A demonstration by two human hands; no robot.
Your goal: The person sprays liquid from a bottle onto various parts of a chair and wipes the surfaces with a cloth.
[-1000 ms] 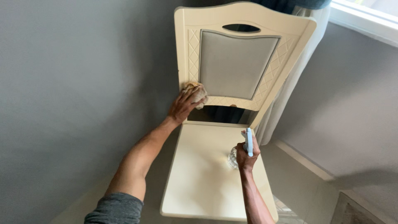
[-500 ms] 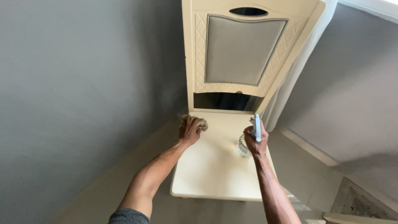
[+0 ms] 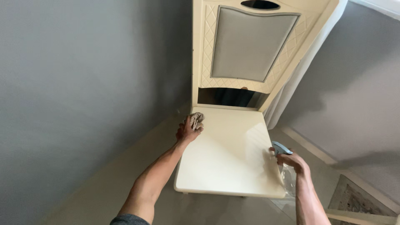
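Cloth (image 3: 196, 119) bunched in left grip (image 3: 188, 131), chair seat (image 3: 227, 158) corner

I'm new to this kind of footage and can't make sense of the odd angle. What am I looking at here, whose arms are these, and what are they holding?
There is only one view: a camera worn on a person's head, looking down at their own two bare arms. That explains the tilted angle.

In front of them stands a cream-coloured chair with a grey padded panel in its backrest. Nothing lies on the flat seat itself.

The left hand grips a crumpled brownish cloth and presses it at the seat's rear left corner, near where the backrest begins.

The right hand is just off the seat's right edge, holding a clear spray bottle with a light blue trigger head.

Around the chair are grey walls, a pale floor, a white curtain behind the backrest, and part of a rug at lower right.
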